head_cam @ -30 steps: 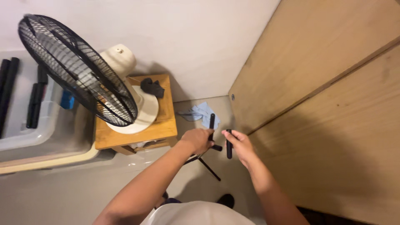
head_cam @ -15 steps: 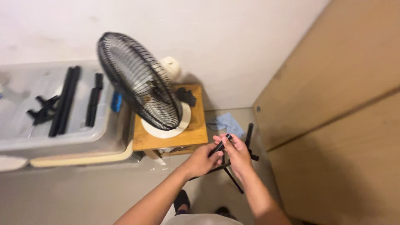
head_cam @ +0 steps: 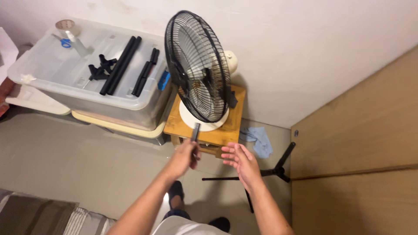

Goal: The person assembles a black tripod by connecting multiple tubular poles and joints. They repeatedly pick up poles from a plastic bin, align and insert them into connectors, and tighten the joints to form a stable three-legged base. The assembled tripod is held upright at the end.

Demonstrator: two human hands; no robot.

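The left hand is closed in a fist around a short black rod, which sticks up and away from the knuckles toward the base of the black-caged fan. The rod's far end shows in front of the fan's round white foot, though whether it touches it cannot be told. The right hand hangs just to the right of the left, palm up, fingers spread and slightly curled, holding nothing. The fan stands on a small wooden stool against the far white wall. On the floor to the right of the hands lies a black tripod base with its thin legs splayed out, close to the wooden panel on the right. A crumpled blue cloth lies between the stool and the tripod. Far left, a clear plastic storage bin carries several long black tubes and black connector pieces on its lid, along with blue-handled scissors and a roll of tape.
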